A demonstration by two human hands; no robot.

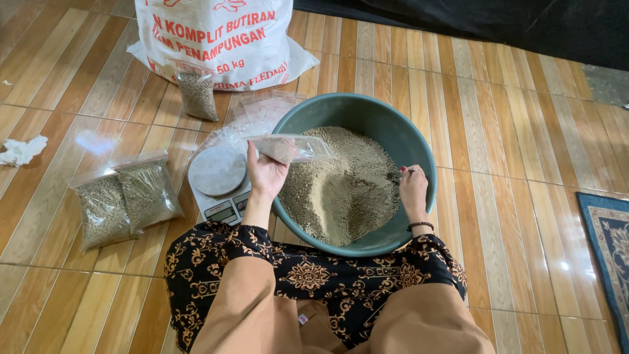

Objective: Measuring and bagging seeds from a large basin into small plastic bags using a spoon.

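The left hand [265,172] is closed around a small clear plastic bag [288,148], holding it on its side over the left rim of a grey-green basin [419,147]; the bag's mouth points toward the middle of the basin and a little of the granular feed already lies inside it. The right hand [413,187] is inside the basin at its right wall, its fingers curled around a small scoop [395,176] whose end is pressed into the heap of brownish feed [341,190] (the scoop is mostly hidden, so its shape cannot be told). The feed fills most of the basin, piled higher toward the far side.

The basin sits on a wood-patterned floor [511,131], right in front of the person's knees. Just beside its left rim is a small digital scale [219,180] with a round grey platter, and some empty clear bags [262,111] lie at the scale's far side. Two filled bags [124,200] lie side by side toward the floor's left edge, and a third filled bag [196,95] leans against a big white sack [223,36] at the far edge. A crumpled white cloth [21,151] is at the left edge, and a patterned rug's [612,249] corner shows at the right edge.
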